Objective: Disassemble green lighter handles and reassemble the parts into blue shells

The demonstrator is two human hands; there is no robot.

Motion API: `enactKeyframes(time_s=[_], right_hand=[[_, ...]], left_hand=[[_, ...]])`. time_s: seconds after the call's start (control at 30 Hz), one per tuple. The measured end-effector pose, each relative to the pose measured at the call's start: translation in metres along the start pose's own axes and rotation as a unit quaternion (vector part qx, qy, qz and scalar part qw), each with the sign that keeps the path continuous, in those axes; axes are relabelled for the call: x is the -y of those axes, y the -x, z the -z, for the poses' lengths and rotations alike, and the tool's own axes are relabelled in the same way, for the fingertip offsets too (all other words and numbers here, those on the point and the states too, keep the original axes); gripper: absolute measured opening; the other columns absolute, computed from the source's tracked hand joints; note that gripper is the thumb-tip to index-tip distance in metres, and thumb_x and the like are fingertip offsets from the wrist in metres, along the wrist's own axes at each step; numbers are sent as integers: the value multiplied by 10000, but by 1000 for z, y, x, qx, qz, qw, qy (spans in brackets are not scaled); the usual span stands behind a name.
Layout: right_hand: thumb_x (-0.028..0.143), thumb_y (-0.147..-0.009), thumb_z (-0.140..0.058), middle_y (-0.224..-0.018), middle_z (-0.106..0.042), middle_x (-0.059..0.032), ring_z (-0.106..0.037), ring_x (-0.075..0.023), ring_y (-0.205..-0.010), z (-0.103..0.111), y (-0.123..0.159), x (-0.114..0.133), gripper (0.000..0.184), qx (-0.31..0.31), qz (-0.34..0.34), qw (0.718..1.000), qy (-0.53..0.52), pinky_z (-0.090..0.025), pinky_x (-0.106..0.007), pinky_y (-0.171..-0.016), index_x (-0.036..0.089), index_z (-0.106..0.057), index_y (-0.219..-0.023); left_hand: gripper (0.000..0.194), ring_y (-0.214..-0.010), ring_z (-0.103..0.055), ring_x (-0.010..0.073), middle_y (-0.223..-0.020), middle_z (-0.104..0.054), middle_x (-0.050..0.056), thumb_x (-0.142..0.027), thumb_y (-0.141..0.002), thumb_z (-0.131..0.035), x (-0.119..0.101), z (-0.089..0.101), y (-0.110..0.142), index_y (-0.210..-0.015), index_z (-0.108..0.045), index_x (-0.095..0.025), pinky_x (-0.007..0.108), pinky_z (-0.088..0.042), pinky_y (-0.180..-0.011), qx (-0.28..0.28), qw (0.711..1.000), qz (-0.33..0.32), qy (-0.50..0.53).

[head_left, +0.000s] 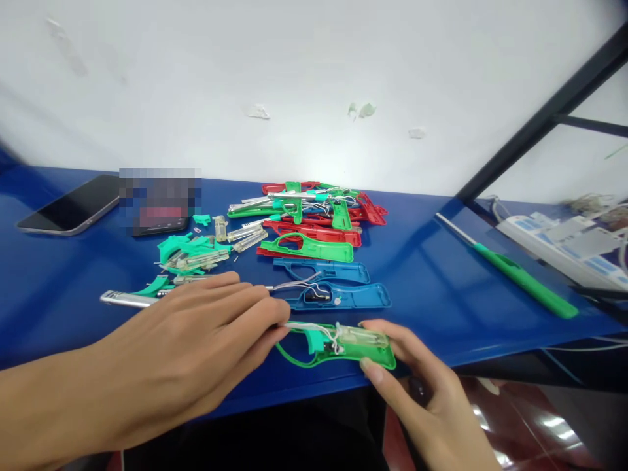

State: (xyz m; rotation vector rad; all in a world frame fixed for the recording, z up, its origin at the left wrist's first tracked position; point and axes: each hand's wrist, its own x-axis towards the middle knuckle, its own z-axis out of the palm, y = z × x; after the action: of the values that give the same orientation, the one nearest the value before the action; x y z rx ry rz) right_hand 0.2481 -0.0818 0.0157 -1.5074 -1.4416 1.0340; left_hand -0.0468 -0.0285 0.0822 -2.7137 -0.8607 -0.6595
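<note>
A green lighter half-shell (389,357) lies open side up near the table's front edge. Inside it sit a clear fuel tank (363,336), a teal trigger (315,341) and thin white wires (330,330). My right hand (432,386) grips the rear end between thumb and fingers. At the front end, my left hand (216,333) has its fingers closed together, pinching the shell where a white tube enters; its fingertips are partly hidden. A silver metal lighter tube (128,299) sticks out to the left beyond my left hand, partly covered by it.
Blue half-shells (363,296) lie just behind. Farther back are a green half-shell (328,250) and a pile of red and green shells (314,229). Teal triggers (184,247) and clear tanks (250,239) lie left, near two phones (73,203). A whole green lighter (530,284) and power strip (564,245) are right.
</note>
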Motion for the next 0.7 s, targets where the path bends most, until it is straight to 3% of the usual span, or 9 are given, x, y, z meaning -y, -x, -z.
enactKeyframes(time_s=[0.1,0.27,0.5,0.7], right_hand=[[568,-975,-744,-1289,-815,0,-757,-245,-1234,2,0,-1,407,19,-20,1000,10,-654,-220,-852,352,-725,-1320],[572,-958,-747,-1273,-810,-4,-738,-259,-1256,2,0,9,410,4,-14,999,36,-626,-279,-980,335,-736,-1293],[528,-980,-720,-1244,-813,-5,-748,-249,-1208,4,-7,23,346,60,-8,998,25,-630,-271,-916,329,-733,-1264],[525,-1001,-705,-1297,-792,11,-701,-249,-1278,6,-6,19,336,83,-24,996,12,-598,-279,-960,350,-718,-1287]], left_hand=[[214,-769,-710,176,-941,-752,-25,-221,-1180,-333,1,-1,0,-1110,-534,-235,380,-506,-826,-3,1000,0,1],[189,-743,-702,179,-907,-744,-32,-224,-1171,-356,1,1,0,-1108,-533,-244,371,-519,-802,-9,1000,0,-5],[145,-763,-726,190,-899,-745,-37,-213,-1126,-407,0,-2,1,-1135,-538,-272,355,-559,-791,-3,1000,15,12],[172,-866,-727,154,-1011,-747,-46,-158,-1099,-501,1,8,0,-1212,-593,-249,348,-539,-1005,-42,999,15,-21]])
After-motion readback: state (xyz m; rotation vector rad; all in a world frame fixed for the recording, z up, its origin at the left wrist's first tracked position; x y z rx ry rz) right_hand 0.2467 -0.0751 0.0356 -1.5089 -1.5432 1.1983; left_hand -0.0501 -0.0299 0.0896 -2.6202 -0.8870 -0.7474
